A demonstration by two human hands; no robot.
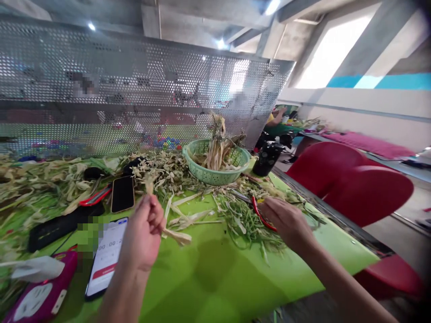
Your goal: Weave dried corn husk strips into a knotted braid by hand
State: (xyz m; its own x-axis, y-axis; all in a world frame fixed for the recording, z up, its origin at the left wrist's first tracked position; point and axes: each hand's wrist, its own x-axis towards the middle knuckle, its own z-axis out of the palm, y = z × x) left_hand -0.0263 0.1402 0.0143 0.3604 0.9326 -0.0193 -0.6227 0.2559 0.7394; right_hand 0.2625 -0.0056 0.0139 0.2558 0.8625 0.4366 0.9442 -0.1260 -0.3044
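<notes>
My left hand (pixel 148 229) is raised over the left-middle of the green table, its fingers closed around a strip of dried corn husk (pixel 182 237). One pale end shows above the fist; the other hangs out to the right. My right hand (pixel 284 222) is at the right, back upward, its fingertips beside a cutting tool with red handles (pixel 263 216) and a metal blade. Those fingertips are blurred and partly hidden, so a grip on the tool cannot be made out. Under the tool lies a heap of thin green strips (pixel 240 220). More loose husk strips (pixel 191 220) lie between my hands.
A green plastic basket (pixel 215 177) with dried husk stands at the back, a black cup (pixel 268 159) beside it. Phones (pixel 123 194), a red cutter (pixel 96 196) and a magenta tissue pack (pixel 43 287) lie left. Behind rises a perforated metal screen (pixel 134 89); red chairs (pixel 350 179) stand right.
</notes>
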